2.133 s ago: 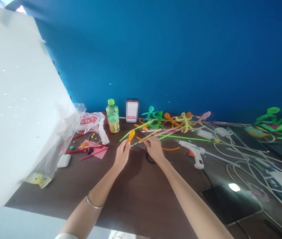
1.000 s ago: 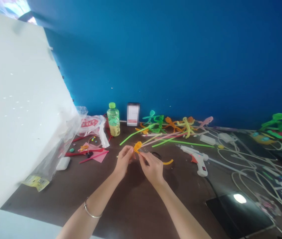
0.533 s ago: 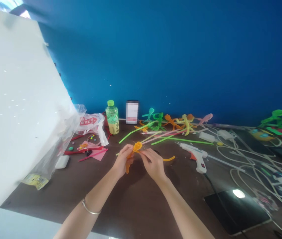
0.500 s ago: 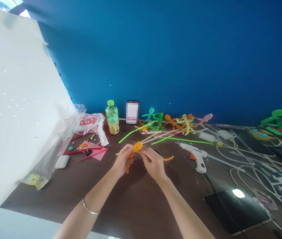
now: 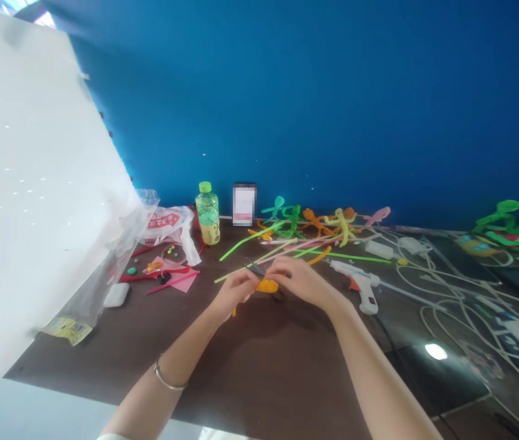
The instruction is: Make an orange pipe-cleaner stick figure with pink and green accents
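Note:
Between my two hands is an orange pipe cleaner [image 5: 267,286], wound into a thick bundle. My left hand [image 5: 236,290] pinches the bundle's left end, and a short orange piece hangs below those fingers. From above, my right hand [image 5: 298,278] grips the right part with bent fingers; another orange length sticks up beyond that hand. Scissors [image 5: 254,266] lie on the table just behind the bundle, their handles partly hidden. Several pipe-cleaner figures [image 5: 342,225] in green, orange, yellow and pink stand or lean along the wall.
Loose green pipe cleaners [image 5: 250,241] lie behind my hands. To the right are a glue gun [image 5: 362,284], white cables [image 5: 428,293] and a dark tablet [image 5: 438,379]. A bottle [image 5: 208,217], a plastic bag [image 5: 168,226], a pink sheet [image 5: 181,278] and a white case [image 5: 116,295] stand left.
My right hand has turned over the orange bundle, its wrist moving up and right. The bundle has shifted slightly right and down. The free orange length now points upward beyond my right hand.

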### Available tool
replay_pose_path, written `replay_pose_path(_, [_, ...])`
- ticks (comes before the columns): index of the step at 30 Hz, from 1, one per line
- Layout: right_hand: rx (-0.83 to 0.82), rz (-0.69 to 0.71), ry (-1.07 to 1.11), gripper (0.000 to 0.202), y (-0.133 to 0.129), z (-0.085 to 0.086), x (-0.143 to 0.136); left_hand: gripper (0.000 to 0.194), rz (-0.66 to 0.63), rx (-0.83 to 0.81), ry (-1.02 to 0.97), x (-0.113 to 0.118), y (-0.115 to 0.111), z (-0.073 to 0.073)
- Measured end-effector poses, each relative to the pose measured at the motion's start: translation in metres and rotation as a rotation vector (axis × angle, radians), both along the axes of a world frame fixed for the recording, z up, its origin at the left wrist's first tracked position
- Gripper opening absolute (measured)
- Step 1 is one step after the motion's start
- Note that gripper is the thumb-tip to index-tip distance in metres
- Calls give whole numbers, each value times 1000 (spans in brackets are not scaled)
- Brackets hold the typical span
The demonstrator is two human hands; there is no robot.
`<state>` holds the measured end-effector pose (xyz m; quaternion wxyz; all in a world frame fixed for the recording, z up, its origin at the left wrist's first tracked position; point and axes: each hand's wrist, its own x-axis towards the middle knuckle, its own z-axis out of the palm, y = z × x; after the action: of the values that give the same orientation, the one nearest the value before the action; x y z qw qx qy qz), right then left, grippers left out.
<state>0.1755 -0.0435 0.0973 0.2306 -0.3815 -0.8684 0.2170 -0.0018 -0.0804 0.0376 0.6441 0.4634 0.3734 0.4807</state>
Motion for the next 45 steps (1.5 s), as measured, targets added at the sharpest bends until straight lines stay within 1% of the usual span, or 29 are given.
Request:
replay_pose_path(2, [12, 16, -143, 16, 5, 17, -3, 13, 44, 112, 118, 2, -2, 3])
replay_pose_path(4, [67, 18, -257, 15, 8, 30, -10, 12, 119, 213, 237, 4, -4, 5])
replay_pose_path(7, [236, -13, -376, 16, 6, 38, -25, 11, 278, 304, 390, 6, -6, 5])
replay_pose_path(10, [356, -126, -430, 16, -6, 33, -42, 11, 411, 306, 450, 7, -7, 3])
replay_pose_path(12, [364, -228, -380, 13, -18, 24, -51, 12, 473, 290, 429, 7, -8, 3])
replay_pose_path(14, [346, -305, -292, 16, -29, 13, -58, 14, 525, 276, 363, 7, -9, 4])
replay_pose_path(16, [342, -343, -170, 20, -38, 0, -62, 17, 552, 226, 246, 8, -8, 6])
replay_pose_path(18, [356, -338, -34, 23, -43, -13, -64, 20, 533, 115, 79, 9, -7, 6])
replay_pose_path(20, [379, -274, 78, 23, -43, -24, -63, 23, 484, -17, -91, 10, -6, 5])
replay_pose_path(22, [395, -194, 130, 22, -39, -33, -59, 26, 429, -126, -219, 11, -4, 3])
replay_pose_path(25, [447, -85, 91, 26, -32, -41, -49, 28, 328, -270, -361, 11, -1, -1])
replay_pose_path(28, [579, -11, 22, 29, -25, -44, -38, 29, 255, -393, -478, 12, 0, -2])
replay_pose_path(30, [653, 4, 7, 30, -22, -44, -34, 28, 228, -446, -544, 12, 0, -2])
replay_pose_path(32, [667, -15, 29, 29, -21, -43, -32, 27, 216, -473, -587, 12, 0, -2])
replay_pose_path(35, [560, -133, 141, 20, -23, -41, -36, 27, 231, -450, -607, 12, -1, 0])
replay_pose_path(37, [425, -230, 227, 14, -24, -42, -40, 29, 217, -411, -611, 12, -2, 1])
replay_pose_path(39, [268, -288, 300, 13, -24, -42, -45, 31, 190, -387, -623, 12, -3, 1])
replay_pose_path(41, [114, -299, 378, 14, -23, -43, -48, 32, 180, -397, -644, 12, -3, 0])
replay_pose_path(45, [-113, -238, 550, 14, -18, -43, -49, 33, 191, -467, -673, 12, -2, -1])
